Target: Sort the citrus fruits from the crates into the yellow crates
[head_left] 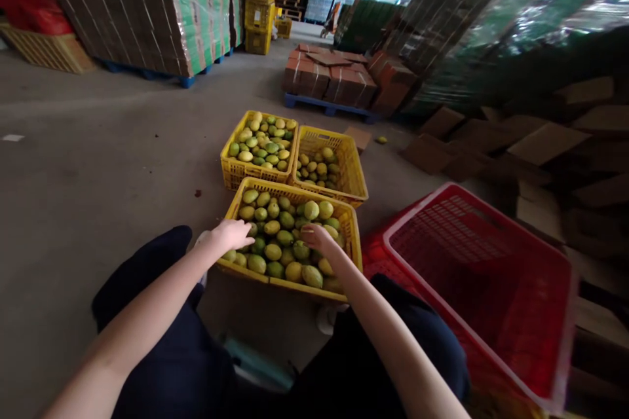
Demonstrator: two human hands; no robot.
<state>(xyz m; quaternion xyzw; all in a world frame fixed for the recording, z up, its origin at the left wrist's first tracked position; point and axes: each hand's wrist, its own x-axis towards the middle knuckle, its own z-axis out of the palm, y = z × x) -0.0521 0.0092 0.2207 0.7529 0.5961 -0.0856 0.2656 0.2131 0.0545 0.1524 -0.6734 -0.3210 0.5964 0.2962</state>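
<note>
A yellow plastic crate (357,245) full of green and yellow lemons (272,252) stands on the floor between my knees. My left hand (232,234) reaches over its left side, fingers stretched toward the fruit and slightly bent, with no lemon seen in them. From the right, my right hand (317,237) hovers over the middle of the same crate, fingers apart and pointing left above the lemons. Whether its fingertips touch a fruit is hard to see. Behind stand two more yellow crates: the left crate (236,173) is heaped with lemons, the right crate (351,160) is partly filled.
At my right stands a large red crate (417,262). Flattened cardboard (545,144) lies beyond it. Boxes on a blue pallet (324,105), stacked yellow crates (259,16) and a wrapped pallet stack (187,13) stand farther back. One loose lemon (382,140) rests on the floor.
</note>
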